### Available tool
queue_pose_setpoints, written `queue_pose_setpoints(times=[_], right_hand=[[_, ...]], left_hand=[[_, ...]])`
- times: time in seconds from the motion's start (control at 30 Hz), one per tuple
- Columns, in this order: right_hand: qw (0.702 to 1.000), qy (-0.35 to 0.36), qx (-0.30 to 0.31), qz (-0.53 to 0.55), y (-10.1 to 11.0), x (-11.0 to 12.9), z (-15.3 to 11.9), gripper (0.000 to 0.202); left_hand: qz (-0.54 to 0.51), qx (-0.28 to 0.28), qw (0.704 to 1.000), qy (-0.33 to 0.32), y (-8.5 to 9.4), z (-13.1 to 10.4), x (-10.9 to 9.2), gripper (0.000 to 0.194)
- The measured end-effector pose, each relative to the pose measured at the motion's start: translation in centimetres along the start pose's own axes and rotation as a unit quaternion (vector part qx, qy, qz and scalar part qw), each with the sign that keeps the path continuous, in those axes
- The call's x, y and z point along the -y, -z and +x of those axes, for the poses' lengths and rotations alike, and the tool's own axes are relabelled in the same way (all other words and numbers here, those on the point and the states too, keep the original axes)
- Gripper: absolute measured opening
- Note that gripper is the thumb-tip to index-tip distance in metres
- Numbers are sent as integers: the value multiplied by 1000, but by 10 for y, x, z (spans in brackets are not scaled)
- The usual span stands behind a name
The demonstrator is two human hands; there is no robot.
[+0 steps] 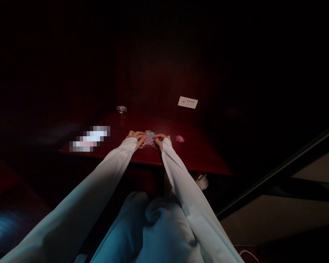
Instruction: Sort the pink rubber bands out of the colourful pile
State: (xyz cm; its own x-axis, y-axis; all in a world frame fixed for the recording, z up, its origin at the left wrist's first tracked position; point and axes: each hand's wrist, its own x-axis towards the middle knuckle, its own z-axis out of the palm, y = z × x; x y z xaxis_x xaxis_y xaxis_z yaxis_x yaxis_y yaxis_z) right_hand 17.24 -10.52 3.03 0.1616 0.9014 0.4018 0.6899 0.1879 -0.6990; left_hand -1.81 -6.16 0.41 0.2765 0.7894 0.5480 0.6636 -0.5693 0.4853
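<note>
Pastel loops sit in a tangled pile of rubber bands mid-desk, and both hands are on it. Left hand presses in from one side, right hand from the other, fingers curled narrow into the bands. Dark red desk underneath; a smaller pink cluster lies just right, a glass jar stands behind.

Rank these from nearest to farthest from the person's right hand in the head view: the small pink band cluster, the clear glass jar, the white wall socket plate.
From the right hand:
1. Small pink band cluster, just to its right on the table.
2. Clear glass jar, back left.
3. White wall socket plate, behind on the wall; these last two are nearly too close to call.
</note>
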Motion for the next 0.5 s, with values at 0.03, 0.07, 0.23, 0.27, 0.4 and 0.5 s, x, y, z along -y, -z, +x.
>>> queue_pose_setpoints(times=[0.03, 0.07, 0.23, 0.27, 0.4, 0.5], right_hand=[[1000, -4, 5, -9, 0, 0, 0, 21], [1000, -6, 8, -18, 1, 0, -1, 20], [999, -12, 9, -33, 3, -3, -3, 16], [999, -11, 11, -33, 3, -4, -3, 15], [999, -4, 23, -45, 2, -5, -3, 14], [998, -8, 35, -58, 1, -5, -2, 18]], left_hand=[[-2, 0, 1000, 2, 1, 0, -1, 37], [-4, 2, 1000, 3, 2, 0, -1, 37], [-10, 20, 1000, 1, 9, -1, -3, 36], [-11, 18, 1000, -1, 9, -2, -3, 36], [-11, 21, 1000, -12, 9, -2, -1, 35], [-4, 31, 999, -12, 9, -1, 1, 36]])
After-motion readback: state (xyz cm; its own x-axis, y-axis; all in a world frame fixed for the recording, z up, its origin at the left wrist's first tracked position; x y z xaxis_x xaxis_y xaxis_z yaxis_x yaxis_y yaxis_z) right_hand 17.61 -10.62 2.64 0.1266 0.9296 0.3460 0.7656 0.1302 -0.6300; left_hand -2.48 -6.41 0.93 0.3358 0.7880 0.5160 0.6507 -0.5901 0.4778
